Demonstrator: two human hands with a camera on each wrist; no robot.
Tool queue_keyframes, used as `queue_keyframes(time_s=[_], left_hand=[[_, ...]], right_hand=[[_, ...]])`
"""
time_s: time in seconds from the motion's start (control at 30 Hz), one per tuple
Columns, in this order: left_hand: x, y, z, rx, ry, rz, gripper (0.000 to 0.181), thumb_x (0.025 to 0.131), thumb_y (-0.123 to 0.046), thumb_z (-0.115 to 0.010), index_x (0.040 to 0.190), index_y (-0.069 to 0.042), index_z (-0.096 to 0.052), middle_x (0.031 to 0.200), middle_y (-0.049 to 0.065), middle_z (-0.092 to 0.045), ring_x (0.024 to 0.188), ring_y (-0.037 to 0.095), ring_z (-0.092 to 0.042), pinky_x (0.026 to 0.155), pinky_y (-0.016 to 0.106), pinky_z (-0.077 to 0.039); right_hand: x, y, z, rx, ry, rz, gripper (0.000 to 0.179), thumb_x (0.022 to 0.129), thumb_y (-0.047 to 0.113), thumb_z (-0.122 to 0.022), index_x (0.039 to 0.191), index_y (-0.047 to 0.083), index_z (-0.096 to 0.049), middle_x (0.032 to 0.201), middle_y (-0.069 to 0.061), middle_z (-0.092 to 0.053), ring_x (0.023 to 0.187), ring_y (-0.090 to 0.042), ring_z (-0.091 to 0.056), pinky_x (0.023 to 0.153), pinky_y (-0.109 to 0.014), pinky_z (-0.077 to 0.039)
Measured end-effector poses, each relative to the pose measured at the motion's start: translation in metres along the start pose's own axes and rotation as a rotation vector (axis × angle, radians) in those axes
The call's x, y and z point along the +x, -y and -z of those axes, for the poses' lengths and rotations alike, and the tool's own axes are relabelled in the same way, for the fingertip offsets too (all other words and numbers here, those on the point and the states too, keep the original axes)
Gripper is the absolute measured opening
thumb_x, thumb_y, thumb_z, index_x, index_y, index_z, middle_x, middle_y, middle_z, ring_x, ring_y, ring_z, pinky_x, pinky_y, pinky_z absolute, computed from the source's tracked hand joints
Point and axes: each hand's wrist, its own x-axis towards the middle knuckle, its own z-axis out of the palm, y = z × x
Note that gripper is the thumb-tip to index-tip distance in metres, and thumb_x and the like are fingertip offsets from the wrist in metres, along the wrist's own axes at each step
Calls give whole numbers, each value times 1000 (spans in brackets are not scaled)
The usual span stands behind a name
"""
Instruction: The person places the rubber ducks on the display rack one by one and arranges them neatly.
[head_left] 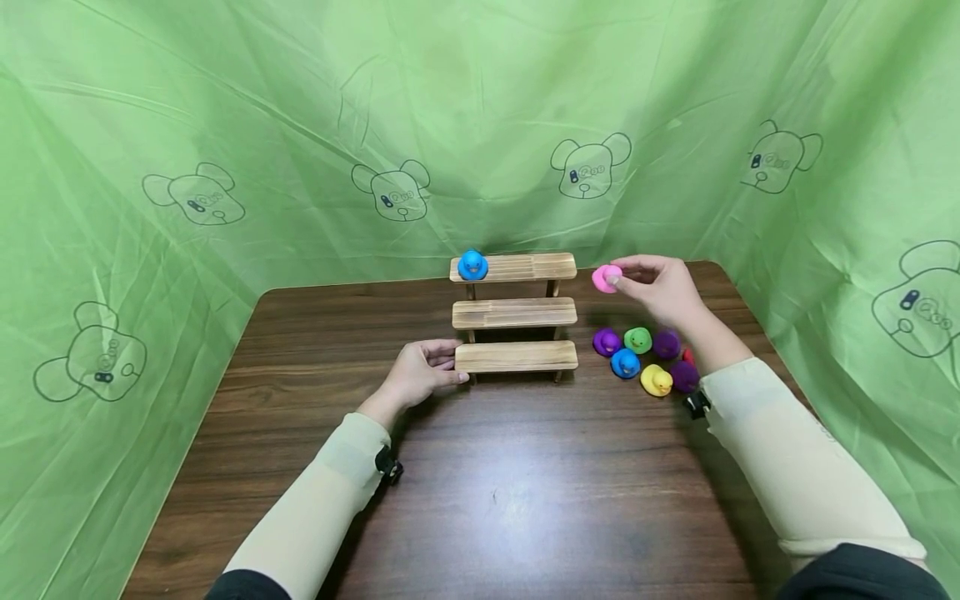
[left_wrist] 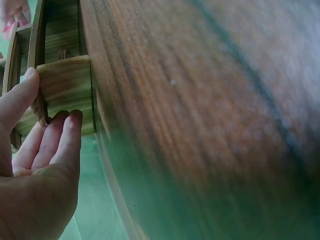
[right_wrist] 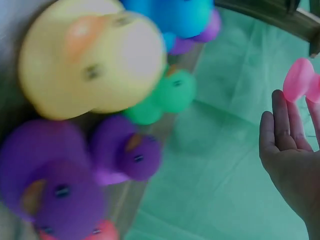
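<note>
A three-tier wooden display stand (head_left: 515, 313) stands on the table. My left hand (head_left: 422, 368) holds the left end of its lowest step; in the left wrist view, the thumb (left_wrist: 22, 97) lies on the plank's edge and the fingers reach underneath. On the top step, at the left end, sits a blue rubber duck (head_left: 472, 265). Right of the stand, my right hand (head_left: 660, 287) pinches a pink rubber duck (head_left: 604, 278) between thumb and fingertips, raised off the table. The right wrist view shows the pink duck (right_wrist: 298, 80) partly cut off by the frame edge.
Below my right hand several ducks lie grouped on the table: yellow (head_left: 656, 381), green (head_left: 637, 340), blue (head_left: 626, 363), purple (head_left: 606, 342), and a red one (head_left: 688, 357) mostly hidden. A green printed cloth (head_left: 495, 100) surrounds the dark wooden table (head_left: 510, 492) at back and sides.
</note>
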Motion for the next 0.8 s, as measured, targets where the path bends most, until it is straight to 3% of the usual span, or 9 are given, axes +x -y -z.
queue_keyframes(time_s=[0.3, 0.43, 0.63, 0.8], left_hand=[[-1, -2, 1, 24, -6, 11, 60, 80, 6, -88, 135, 8, -64, 130, 25, -68, 122, 36, -67, 101, 32, -56], [-1, -1, 1, 29, -10, 16, 59, 80, 6, -89, 134, 6, -66, 129, 23, -70, 120, 33, -68, 99, 30, -57], [1, 0, 1, 25, -20, 16, 59, 79, 7, -89, 133, 5, -67, 128, 21, -71, 119, 31, -69, 98, 29, -58], [1, 0, 1, 25, -20, 22, 60, 78, 7, -89, 134, 5, -67, 128, 21, -71, 119, 32, -69, 97, 29, -58]], right_hand=[[10, 31, -7, -7, -11, 73, 40, 90, 35, -86, 121, 10, -78, 108, -7, -79, 88, -13, -73, 69, -20, -59], [12, 47, -14, 10, 4, 88, 37, 91, 28, -86, 120, 6, -78, 108, -9, -78, 87, -11, -72, 70, -19, -59], [11, 75, -25, 2, 25, 109, 33, 93, 16, -83, 120, -1, -76, 107, -15, -77, 86, -18, -70, 69, -19, -58], [20, 78, -37, 5, 51, 119, 34, 93, 27, -84, 120, 7, -78, 106, -11, -78, 87, -19, -70, 71, -21, -58]])
